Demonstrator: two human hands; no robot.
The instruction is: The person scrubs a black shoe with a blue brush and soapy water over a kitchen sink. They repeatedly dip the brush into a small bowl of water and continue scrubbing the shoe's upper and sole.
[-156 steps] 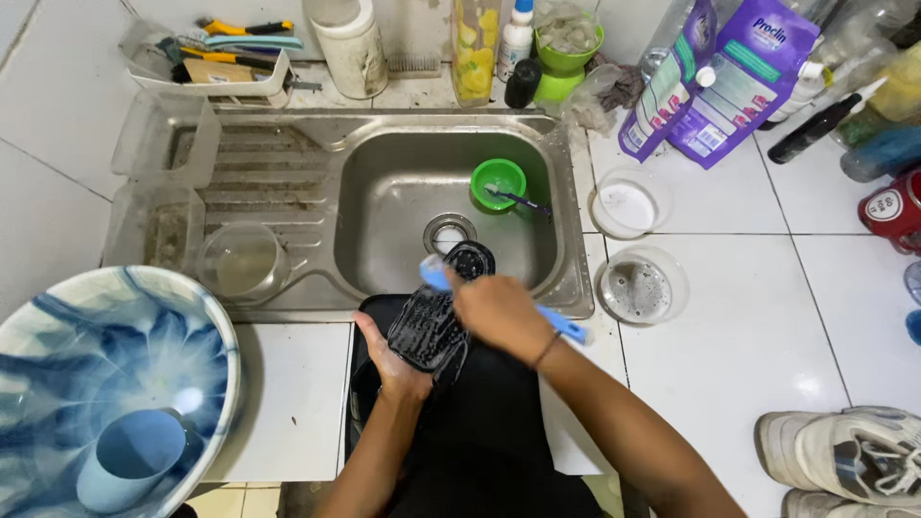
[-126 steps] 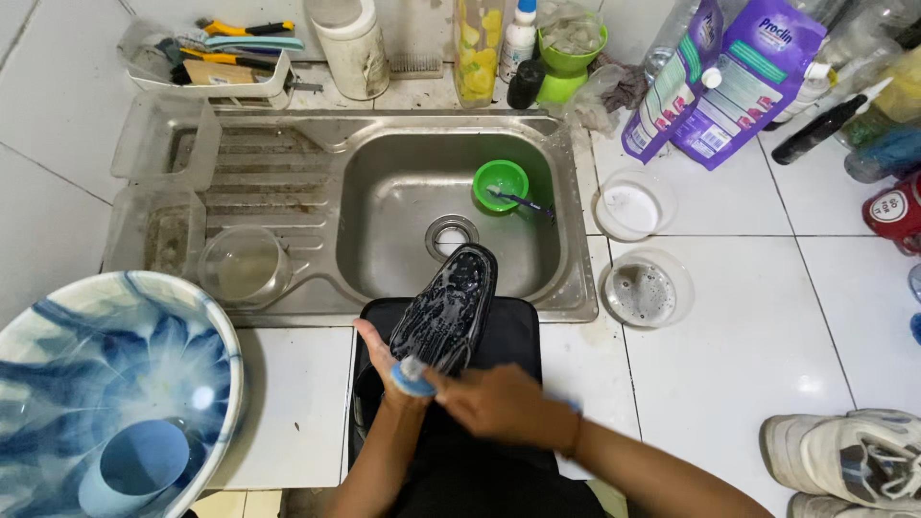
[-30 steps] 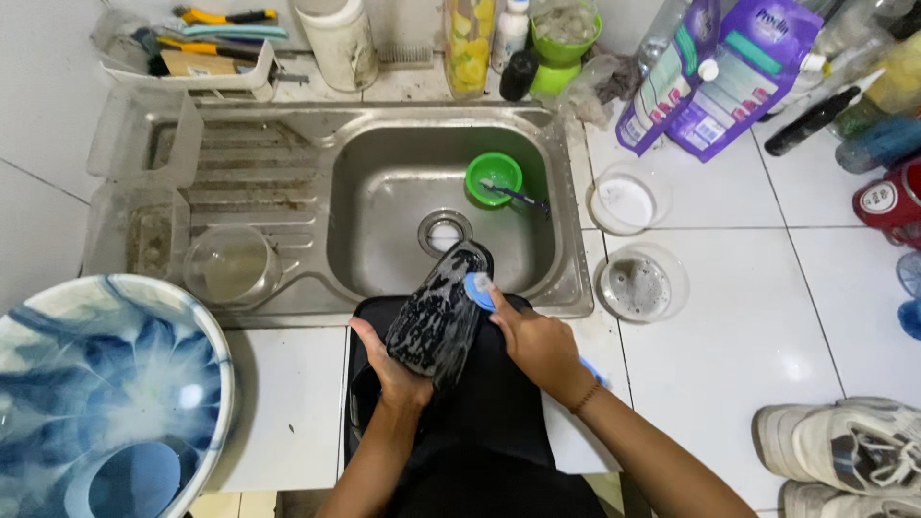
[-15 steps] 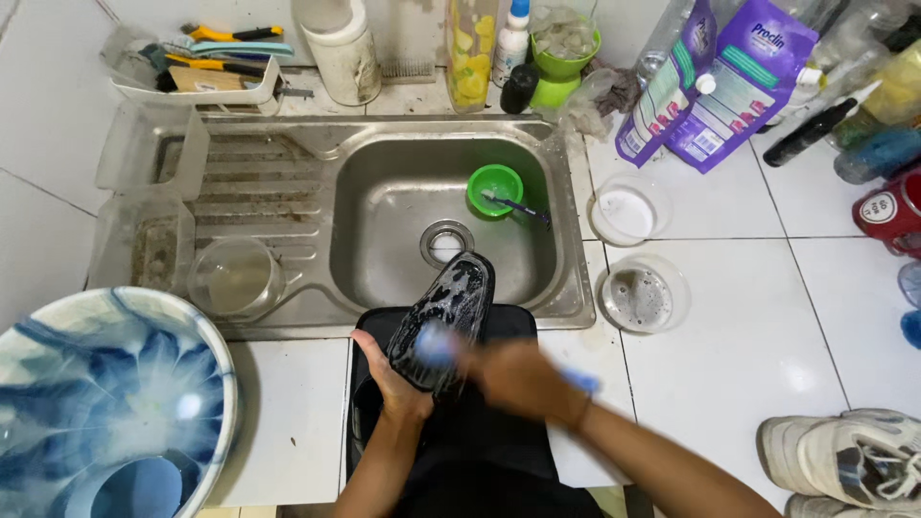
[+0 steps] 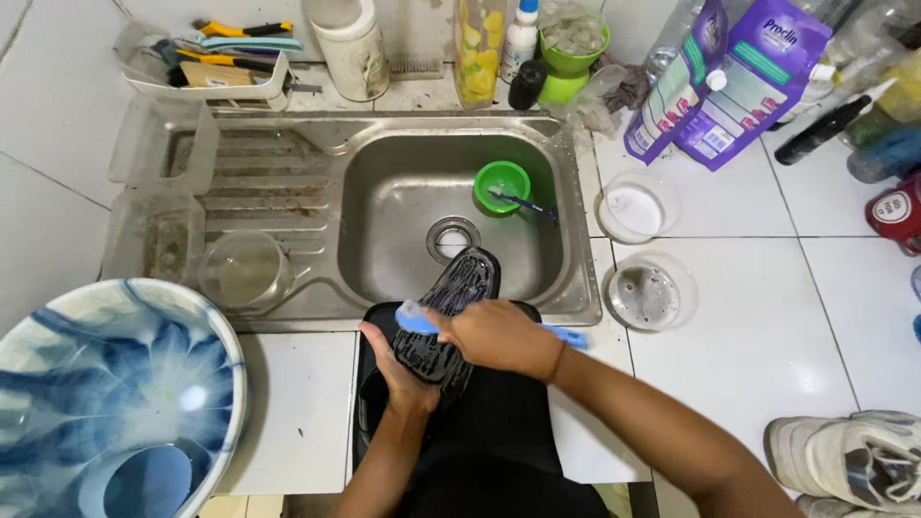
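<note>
My left hand [image 5: 398,369] grips a black shoe [image 5: 453,307] from below, sole up, with its toe reaching over the front rim of the steel sink [image 5: 384,206]. Across the sole my right hand [image 5: 499,336] holds a blue brush [image 5: 414,318]; the brush head lies on the sole's left side and the handle end sticks out to the right of my wrist. Soapy foam covers the sole.
A green cup [image 5: 502,184] with a toothbrush sits in the sink basin. A blue-and-white basin [image 5: 106,384] holds water at lower left. Two round clear containers [image 5: 645,293] and purple pouches [image 5: 739,86] are on the right tiles. White sneakers [image 5: 844,460] lie at lower right.
The brush has gone back and forth along the sole, from the toe end towards the heel and across; the shoe stays held over the sink's front rim.
</note>
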